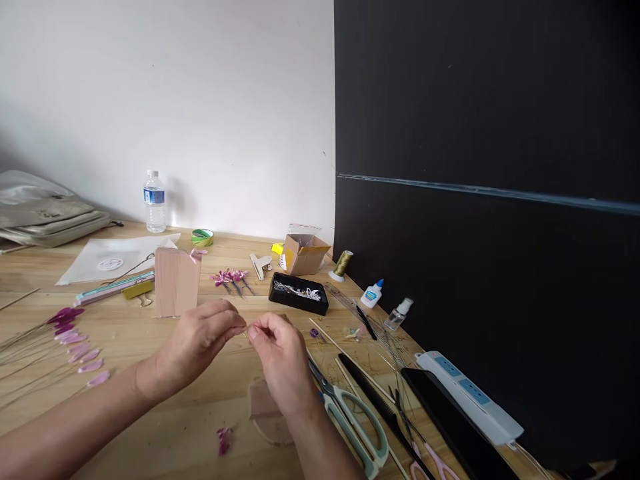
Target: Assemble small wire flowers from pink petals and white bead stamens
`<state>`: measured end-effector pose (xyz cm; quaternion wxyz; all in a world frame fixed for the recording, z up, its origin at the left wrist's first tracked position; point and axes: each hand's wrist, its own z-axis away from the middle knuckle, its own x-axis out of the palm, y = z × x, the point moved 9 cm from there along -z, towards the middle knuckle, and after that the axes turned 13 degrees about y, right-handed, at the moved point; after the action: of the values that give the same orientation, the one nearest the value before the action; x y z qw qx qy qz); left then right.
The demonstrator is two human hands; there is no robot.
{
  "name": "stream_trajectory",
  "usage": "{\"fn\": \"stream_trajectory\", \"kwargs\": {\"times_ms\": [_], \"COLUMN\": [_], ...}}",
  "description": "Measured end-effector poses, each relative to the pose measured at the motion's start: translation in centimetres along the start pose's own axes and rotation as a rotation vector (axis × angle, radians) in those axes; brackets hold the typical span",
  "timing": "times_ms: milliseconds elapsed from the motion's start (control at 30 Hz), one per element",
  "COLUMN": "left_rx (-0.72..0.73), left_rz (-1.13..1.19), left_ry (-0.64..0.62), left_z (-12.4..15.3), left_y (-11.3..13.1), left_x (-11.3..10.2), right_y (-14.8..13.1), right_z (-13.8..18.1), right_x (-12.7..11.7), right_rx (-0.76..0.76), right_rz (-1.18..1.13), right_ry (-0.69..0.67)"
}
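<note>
My left hand and my right hand meet fingertip to fingertip above the middle of the table. Both are closed in a pinch on something tiny, a faint golden glint between them, too small to name. Beneath my right wrist lies a wooden block, partly hidden. A small magenta petal cluster rests nearer to me. Behind my left hand a wooden board stands upright with a pink flower piece at its top corner. Several pink and purple flower pieces lie beyond the hands.
Wired pink petals fan out at left. To the right lie green-handled scissors, a black comb and a power strip. Farther back are a black tray, a cardboard box, a glue bottle and a water bottle.
</note>
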<state>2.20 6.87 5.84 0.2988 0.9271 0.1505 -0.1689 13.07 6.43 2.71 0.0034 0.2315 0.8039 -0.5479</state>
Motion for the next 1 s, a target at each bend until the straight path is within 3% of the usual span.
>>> {"fn": "stream_trajectory", "kwargs": {"times_ms": [67, 133, 267, 333, 400, 533, 633, 733, 833, 933, 1000], "left_rx": [0.06, -0.08, -0.585, -0.753, -0.848, -0.901, -0.857, -0.714, -0.373, 0.013, 0.091], "left_rz": [-0.023, 0.024, 0.291, 0.45, 0.559, 0.621, 0.568, 0.388, 0.144, -0.028, -0.064], "left_ry": [0.018, 0.021, -0.011, -0.021, -0.021, -0.037, -0.046, -0.06, -0.032, 0.043, 0.062], "left_z": [0.0, -0.2, 0.8, 1.6, 2.2, 2.6, 2.4, 1.6, 0.4, -0.1, -0.1], "left_y": [0.3, -0.9, -4.1, -4.6, -4.8, -4.6, -4.5, -4.0, -2.1, 0.6, 1.0], "left_x": [-0.3, -0.2, 1.0, 1.7, 2.1, 2.5, 2.4, 1.9, 0.7, -0.5, -0.7], "right_y": [0.9, 0.8, -2.3, -3.9, -4.6, -4.7, -4.5, -4.3, -3.3, -1.5, -0.6], "right_z": [0.1, -0.1, 0.1, 1.0, 1.6, 1.9, 1.9, 1.7, 0.8, 0.2, 0.2], "right_x": [0.6, 0.2, -1.5, -1.2, -0.8, -0.5, -0.4, -0.6, -1.1, -0.8, -0.3], "right_rx": [0.142, 0.106, -0.381, -0.618, -0.741, -0.807, -0.804, -0.72, -0.477, -0.155, -0.021], "right_rz": [-0.128, -0.115, 0.186, 0.307, 0.389, 0.483, 0.486, 0.413, 0.26, 0.055, -0.039], "right_ry": [-0.065, -0.038, 0.148, 0.163, 0.162, 0.169, 0.174, 0.191, 0.19, 0.107, 0.031]}}
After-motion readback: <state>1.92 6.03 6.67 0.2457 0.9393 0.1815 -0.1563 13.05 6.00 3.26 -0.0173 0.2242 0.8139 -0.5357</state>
